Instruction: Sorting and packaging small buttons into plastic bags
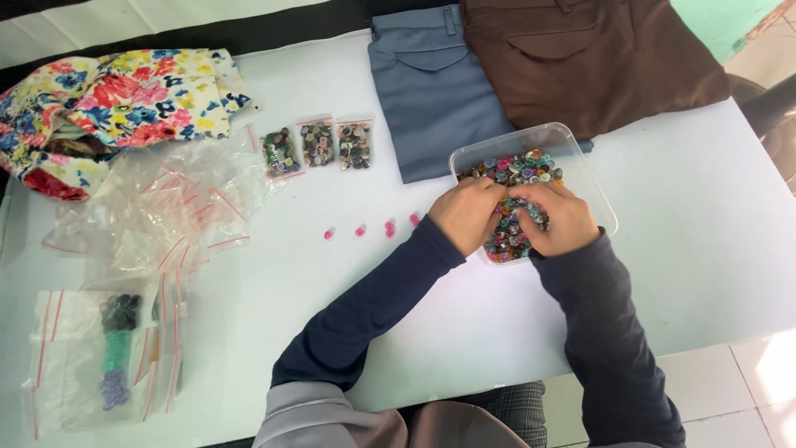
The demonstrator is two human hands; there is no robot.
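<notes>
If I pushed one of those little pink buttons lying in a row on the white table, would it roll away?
Probably not far. The four small pink buttons look flat and round, lying on the smooth white table, so a push would likely make one slide rather than roll. They seem tiny and light, so even a gentle flick might send one skidding. Pinching one up could be fiddly.

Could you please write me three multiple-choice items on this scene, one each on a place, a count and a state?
1. Where is the clear plastic tub of mixed coloured buttons?
A. in front of the folded trousers
B. on the floral cloth
C. on the floor

2. How many small pink buttons lie loose in a row?
A. two
B. four
C. seven

3. What are the left hand and right hand doing?
A. resting flat on the table
B. holding a bag
C. both digging in the buttons

Answers: 1 A, it borders the grey-blue and brown trousers; 2 B, four show; 3 C, fingers are buried in the tub.
</notes>
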